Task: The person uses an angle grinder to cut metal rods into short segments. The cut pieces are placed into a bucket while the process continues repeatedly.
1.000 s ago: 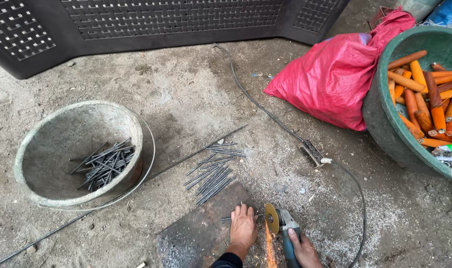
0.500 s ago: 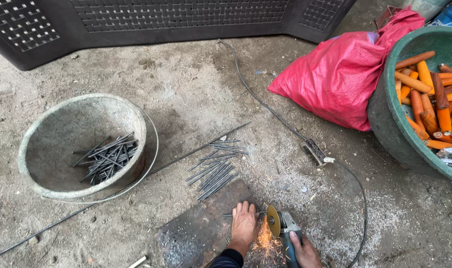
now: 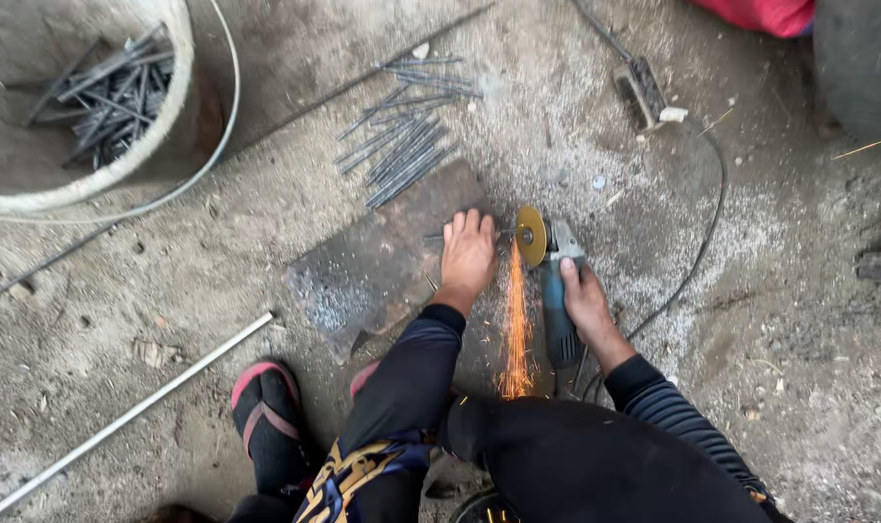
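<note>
— Pressing flat, the left hand (image 3: 468,254) pins a thin steel rod (image 3: 439,236) to the metal plate (image 3: 378,261) on the floor; its fingers lie together.
— And the right hand (image 3: 586,295)?
— Fingers clamped on the angle grinder (image 3: 554,281); its disc (image 3: 531,235) throws sparks (image 3: 515,324); cut rods (image 3: 402,145) lie just beyond the plate.

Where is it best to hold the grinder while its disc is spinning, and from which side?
Probably by the blue body, from the rear end nearest the person, as the right hand does. The body is long and narrow, so fingers can wrap it. The yellow disc sits at the far end, throwing sparks toward the person on the body's left side.
</note>
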